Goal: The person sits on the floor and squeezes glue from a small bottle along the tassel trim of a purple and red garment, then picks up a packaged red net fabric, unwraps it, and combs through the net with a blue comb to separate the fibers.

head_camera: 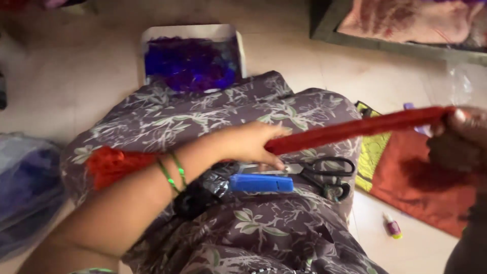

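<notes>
My left hand [248, 144] is closed round a long red cloth strip [350, 129], and my right hand [459, 137] — blurred at the frame's right edge — pinches its far end, so it runs taut across my lap. A red tassel [114, 165] shows behind my left wrist. On the floral-printed lap [264, 228] lie black-handled scissors [324, 175] and a blue tool [261, 183] — just under the strip. A white tray of purple pieces [192, 63] sits on the floor beyond my knees.
</notes>
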